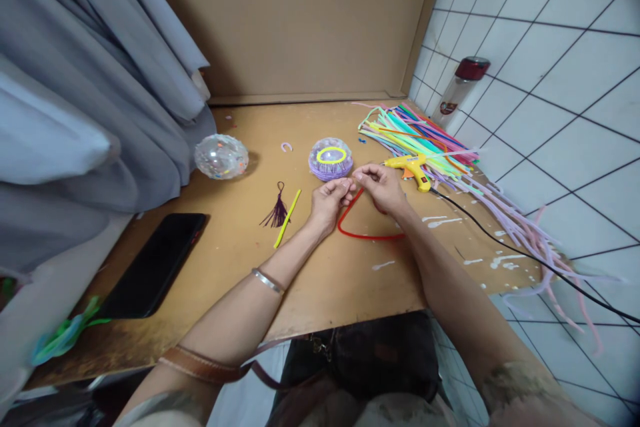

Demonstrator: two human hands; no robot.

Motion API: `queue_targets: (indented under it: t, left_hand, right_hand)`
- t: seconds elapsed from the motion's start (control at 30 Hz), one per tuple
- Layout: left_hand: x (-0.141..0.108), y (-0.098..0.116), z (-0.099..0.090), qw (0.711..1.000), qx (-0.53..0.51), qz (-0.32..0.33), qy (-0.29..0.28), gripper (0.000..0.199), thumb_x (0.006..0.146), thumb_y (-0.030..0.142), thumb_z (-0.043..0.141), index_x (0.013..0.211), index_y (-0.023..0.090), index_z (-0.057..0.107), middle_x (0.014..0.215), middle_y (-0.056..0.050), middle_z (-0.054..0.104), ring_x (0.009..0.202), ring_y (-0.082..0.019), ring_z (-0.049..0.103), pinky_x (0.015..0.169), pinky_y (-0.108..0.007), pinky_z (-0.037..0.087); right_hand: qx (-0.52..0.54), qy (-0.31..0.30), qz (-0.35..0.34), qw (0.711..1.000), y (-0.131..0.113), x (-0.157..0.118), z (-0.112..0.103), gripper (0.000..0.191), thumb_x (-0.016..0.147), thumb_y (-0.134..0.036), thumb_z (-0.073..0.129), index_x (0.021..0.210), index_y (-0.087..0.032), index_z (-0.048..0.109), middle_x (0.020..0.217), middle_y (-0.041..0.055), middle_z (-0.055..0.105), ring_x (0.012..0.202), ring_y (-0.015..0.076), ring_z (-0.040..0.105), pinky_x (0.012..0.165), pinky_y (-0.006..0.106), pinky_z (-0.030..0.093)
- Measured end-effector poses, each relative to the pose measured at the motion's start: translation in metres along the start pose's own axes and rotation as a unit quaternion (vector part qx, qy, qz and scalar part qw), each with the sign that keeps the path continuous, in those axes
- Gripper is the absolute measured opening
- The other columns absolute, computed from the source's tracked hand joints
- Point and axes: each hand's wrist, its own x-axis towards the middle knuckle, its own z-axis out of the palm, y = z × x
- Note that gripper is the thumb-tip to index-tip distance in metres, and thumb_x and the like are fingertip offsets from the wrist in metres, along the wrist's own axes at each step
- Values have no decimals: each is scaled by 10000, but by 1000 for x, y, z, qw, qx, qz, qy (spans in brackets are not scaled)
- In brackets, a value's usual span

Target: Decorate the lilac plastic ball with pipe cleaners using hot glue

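Both hands meet mid-table over a red pipe cleaner. Left hand and right hand each have fingertips pinched on its upper end; the rest loops on the wooden table below the right wrist. Purple dome just behind the hands. Yellow glue gun just right of them, pipe cleaner pile beyond.

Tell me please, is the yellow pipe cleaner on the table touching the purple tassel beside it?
Apart. The head view shows a strip of bare table between the yellow pipe cleaner and the purple tassel.
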Motion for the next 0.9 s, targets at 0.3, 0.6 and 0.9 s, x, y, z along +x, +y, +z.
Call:
queue_targets:
  t: [0.3,0.6,0.9]
  left_hand:
    - [3,-8,-5,996,64,56,6,332,661,434,860,709,152,691,621,14,636,537,-61,499,572,-217,408]
    - [-1,-1,-5,980,175,94,25,223,705,349,808,670,158,697,563,22,611,529,-89,496,578,-229,412]
    - [-2,-1,-4,983,151,100,16,235,729,360,811,712,151,705,573,21,596,533,-84,497,587,-230,407]
  right_hand:
    - [-282,-39,-155,946,0,-7,-2,160,908,-210,549,829,-190,688,830,51,657,729,175,560,702,312,405]
    - [-460,-49,-251,850,-1,-10,3,229,943,-153,465,804,-188,643,838,85,641,730,207,510,697,343,319]
    - [-391,-41,-201,897,0,-11,3,193,947,-176,457,844,-192,620,870,80,614,772,202,527,706,316,356]
